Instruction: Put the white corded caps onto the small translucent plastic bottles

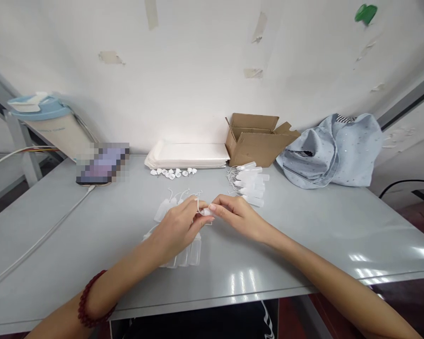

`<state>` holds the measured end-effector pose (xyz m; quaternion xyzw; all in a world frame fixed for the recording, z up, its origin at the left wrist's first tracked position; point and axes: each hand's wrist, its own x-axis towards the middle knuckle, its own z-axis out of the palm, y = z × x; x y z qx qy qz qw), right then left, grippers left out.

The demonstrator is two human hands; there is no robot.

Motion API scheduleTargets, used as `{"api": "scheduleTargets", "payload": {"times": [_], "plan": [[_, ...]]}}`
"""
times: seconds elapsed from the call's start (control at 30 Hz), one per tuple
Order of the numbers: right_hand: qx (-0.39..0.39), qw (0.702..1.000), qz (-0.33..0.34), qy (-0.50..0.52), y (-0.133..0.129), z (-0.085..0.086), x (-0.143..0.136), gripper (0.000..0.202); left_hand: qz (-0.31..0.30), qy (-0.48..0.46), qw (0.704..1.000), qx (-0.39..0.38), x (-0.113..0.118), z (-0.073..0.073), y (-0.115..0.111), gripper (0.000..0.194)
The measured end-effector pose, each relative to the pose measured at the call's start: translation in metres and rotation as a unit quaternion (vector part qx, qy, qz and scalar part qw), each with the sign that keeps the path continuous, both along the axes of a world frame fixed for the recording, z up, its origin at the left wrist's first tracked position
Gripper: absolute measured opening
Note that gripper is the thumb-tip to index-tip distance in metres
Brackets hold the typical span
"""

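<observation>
Over the middle of the grey table, my left hand (178, 221) is closed around a small plastic bottle (207, 212). Only its white top end and a thin looped strap show; the body is hidden by the fingers. My right hand (235, 214) meets it there, thumb and forefinger pinched on that white end. Beneath and beside my left hand lie several translucent bottles (195, 249) with thin straps, partly covered by the hand and forearm. Another group of bottles (252, 183) lies beyond my right hand. Several loose white caps (171, 174) sit farther back.
A stack of white packets (194, 155) lies by the wall, beside an open cardboard box (254, 146). A light blue cloth bag (332, 153) rests at the back right. On the left are a phone (104, 165) with a white cable (45, 235) and a blue-lidded container (51, 125).
</observation>
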<state>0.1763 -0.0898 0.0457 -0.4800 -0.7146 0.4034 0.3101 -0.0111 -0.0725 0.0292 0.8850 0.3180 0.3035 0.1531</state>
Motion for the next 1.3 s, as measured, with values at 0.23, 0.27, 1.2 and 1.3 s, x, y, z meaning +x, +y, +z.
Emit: {"api": "scheduleTargets", "payload": {"times": [0.23,0.27,1.2,1.3], "plan": [[0.289,0.927,-0.188,-0.15,0.04,-0.01,0.05,0.031,0.221,0.096,0.971,0.006,-0.067,0.004,0.071,0.032],[0.304,0.912,-0.22,-0.164,0.048,-0.011,0.061,0.031,0.238,0.104,0.966,0.003,-0.077,0.001,0.082,0.035],[0.186,0.966,-0.101,-0.148,0.003,0.009,0.017,0.022,0.251,0.176,0.951,-0.03,-0.086,-0.018,0.108,0.032],[0.053,0.979,0.048,-0.189,-0.027,0.001,-0.02,0.029,0.256,0.118,0.955,-0.096,-0.078,-0.008,0.096,0.029]]}}
